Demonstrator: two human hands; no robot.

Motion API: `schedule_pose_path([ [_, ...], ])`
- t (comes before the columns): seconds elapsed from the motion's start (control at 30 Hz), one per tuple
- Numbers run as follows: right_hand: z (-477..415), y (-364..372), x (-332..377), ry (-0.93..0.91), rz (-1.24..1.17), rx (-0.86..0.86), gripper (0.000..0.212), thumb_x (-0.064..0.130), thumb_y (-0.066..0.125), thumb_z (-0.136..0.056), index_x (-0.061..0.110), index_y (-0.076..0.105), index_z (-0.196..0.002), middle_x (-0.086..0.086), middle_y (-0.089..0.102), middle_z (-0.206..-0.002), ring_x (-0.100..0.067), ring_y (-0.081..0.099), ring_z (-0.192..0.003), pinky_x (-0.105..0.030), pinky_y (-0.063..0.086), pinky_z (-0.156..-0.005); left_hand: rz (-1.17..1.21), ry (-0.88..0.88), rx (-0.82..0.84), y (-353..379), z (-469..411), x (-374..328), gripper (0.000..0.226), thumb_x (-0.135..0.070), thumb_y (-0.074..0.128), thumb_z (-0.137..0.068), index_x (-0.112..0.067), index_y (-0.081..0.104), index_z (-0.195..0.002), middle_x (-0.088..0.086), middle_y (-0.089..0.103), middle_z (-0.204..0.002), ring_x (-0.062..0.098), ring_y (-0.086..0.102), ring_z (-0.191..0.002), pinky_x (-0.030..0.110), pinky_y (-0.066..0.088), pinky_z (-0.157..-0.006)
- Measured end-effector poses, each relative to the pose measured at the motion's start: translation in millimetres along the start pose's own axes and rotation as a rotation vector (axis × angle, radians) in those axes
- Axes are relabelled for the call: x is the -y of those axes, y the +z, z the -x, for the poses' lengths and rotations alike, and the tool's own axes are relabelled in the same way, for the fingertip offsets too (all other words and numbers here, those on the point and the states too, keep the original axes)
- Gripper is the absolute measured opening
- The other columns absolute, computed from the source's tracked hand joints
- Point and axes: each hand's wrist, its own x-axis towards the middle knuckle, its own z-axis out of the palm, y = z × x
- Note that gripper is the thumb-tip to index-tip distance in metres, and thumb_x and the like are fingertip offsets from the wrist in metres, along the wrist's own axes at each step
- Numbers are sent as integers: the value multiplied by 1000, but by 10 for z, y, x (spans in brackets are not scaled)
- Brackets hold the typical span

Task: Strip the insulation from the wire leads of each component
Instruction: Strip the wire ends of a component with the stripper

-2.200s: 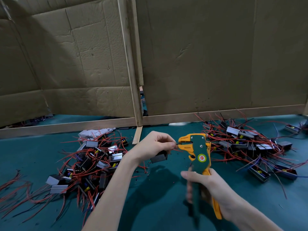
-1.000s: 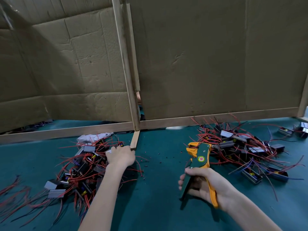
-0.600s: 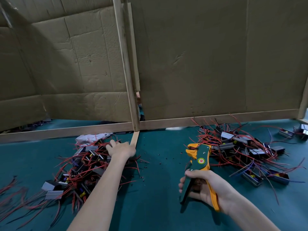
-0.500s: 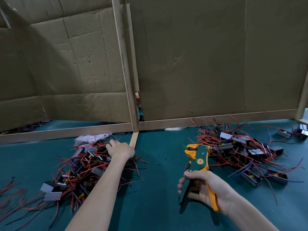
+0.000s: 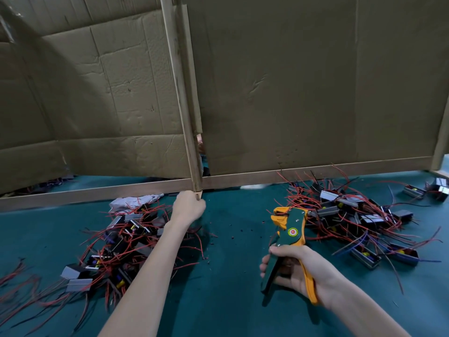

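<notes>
- Head view, hands: the left hand [image 5: 188,207] is stretched to the far edge of the left heap [image 5: 121,242], just beside the foot of the wooden post [image 5: 181,98]. Only its back shows and the fingers curl under, so I cannot tell whether they have closed on anything.
- The right hand [image 5: 300,271] is wrapped round the handles of the wire stripper [image 5: 290,231], near and right of centre. The handles are splayed and the jaws hold no wire.
- Head view, task's things: boxy components with red leads lie tangled in two heaps on the teal table [image 5: 230,300]. One is the left heap, and the right heap [image 5: 352,215] lies just beyond the stripper's head. Dark insulation scraps [image 5: 234,231] dot the cloth between the hands.
- Step in hand, as I judge it: fetching the next component.
- To do it well, take one body only and lift it slowly so that snagged leads slip free.
- Pinch it close to the lead, feed the tip squarely into the jaws, and squeeze once and fully.
- Keep the left fingers clear of the stripper's head.
- Head view, surroundings: a cardboard screen [image 5: 303,81] closes the far side, and a crumpled white rag [image 5: 136,201] lies by the left heap.
</notes>
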Motion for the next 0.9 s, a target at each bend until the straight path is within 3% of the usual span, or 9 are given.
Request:
schedule_pose_path([
  [0.13,-20,-25,6,-21,-29,-5,15,0,64,-79,-4,59,-92,-25,66,-78,-36,68,-68,-45,60,-63,285,318,-3,-34,345,-218,15,-11,64,-85,-5,78,-87,6,67,-118,16,60,-106,10,37,-77],
  [0.23,-24,-44,19,-45,-47,-13,24,3,67,-69,-4,59,-92,-24,66,-77,-35,69,-68,-44,60,-64,140,505,257,84,570,-291,12,-13,69,-81,-9,79,-87,0,70,-112,9,62,-99,-5,33,-75],
  [0.27,-21,-51,27,-49,-53,-18,26,4,67,-67,-4,60,-91,-24,66,-77,-35,69,-67,-44,60,-63,54,521,345,142,612,-288,13,-16,70,-80,-10,79,-87,-1,71,-109,10,64,-96,-1,38,-77],
  [0.33,-22,-59,45,-51,-65,-28,24,4,67,-67,-4,61,-88,-23,66,-77,-34,69,-66,-44,61,-63,-74,489,437,214,645,-278,17,-25,70,-78,-12,78,-86,2,75,-94,16,66,-87,20,51,-81],
  [0.4,-27,-69,56,-55,-76,-42,19,4,66,-69,-4,61,-85,-23,66,-77,-34,69,-66,-45,61,-65,-138,447,387,257,642,-259,21,-36,69,-76,-16,73,-79,1,72,-84,18,65,-82,29,53,-75],
  [0.47,-34,-81,64,-62,-85,-61,11,2,65,-74,-4,62,-83,-23,67,-77,-34,69,-66,-47,61,-67,-118,422,294,329,658,-237,22,-42,68,-77,-21,61,-78,-2,68,-85,16,61,-82,30,50,-73],
  [0.57,-38,-90,61,-64,-85,-79,4,0,61,-82,-4,61,-83,-23,67,-77,-34,69,-66,-47,61,-67,-37,445,219,485,721,-221,26,-41,67,-84,-22,51,-90,-3,64,-96,18,59,-89,34,48,-81],
  [0.7,-29,-76,51,-58,-66,-57,10,1,64,-77,-4,62,-85,-23,67,-76,-34,70,-67,-45,61,-66,111,491,196,627,755,-253,14,-25,69,-85,-14,62,-88,5,69,-90,24,62,-87,35,48,-81],
  [0.9,-7,-52,38,-67,-42,-17,24,4,67,-70,-4,61,-92,-23,67,-78,-34,69,-69,-46,61,-66,606,382,195,548,757,-280,5,-11,72,-82,-13,73,-78,-2,69,-72,3,59,-63,17,48,-67],
])
